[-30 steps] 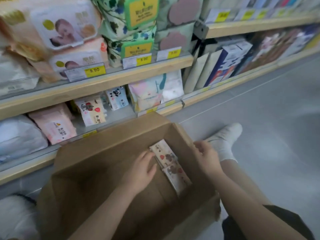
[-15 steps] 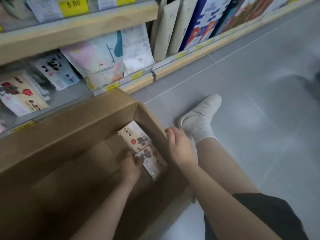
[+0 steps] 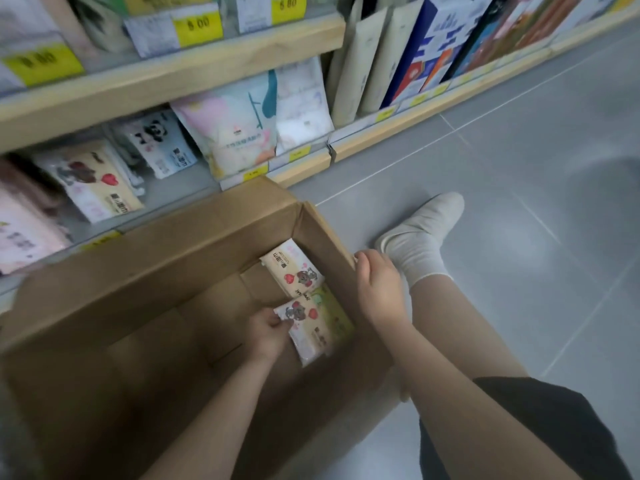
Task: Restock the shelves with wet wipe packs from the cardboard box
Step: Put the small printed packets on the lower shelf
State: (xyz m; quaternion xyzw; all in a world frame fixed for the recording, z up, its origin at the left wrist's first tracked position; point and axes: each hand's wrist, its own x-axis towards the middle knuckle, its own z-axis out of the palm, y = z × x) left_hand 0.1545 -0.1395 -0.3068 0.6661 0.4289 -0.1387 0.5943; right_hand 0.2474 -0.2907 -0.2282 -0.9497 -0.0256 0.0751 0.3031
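Cream plastic crinkles under the left hand (image 3: 268, 329), whose fingers pinch the near pack (image 3: 313, 329) by its left edge, down in the cardboard box (image 3: 145, 258). That pack lies on the floor of the box against the right wall, its long axis running away toward the shelves, with a second pack (image 3: 292, 270) just beyond it in the far corner. The left forearm slants steeply down into the box. The right hand (image 3: 377, 289) is curled over the rim of the right wall, steadying it, so the left is the nearer one. The matching packs (image 3: 93, 183) stand on the bottom shelf (image 3: 304, 164), up and to the left of the grip; I reckon the lift goes that way.
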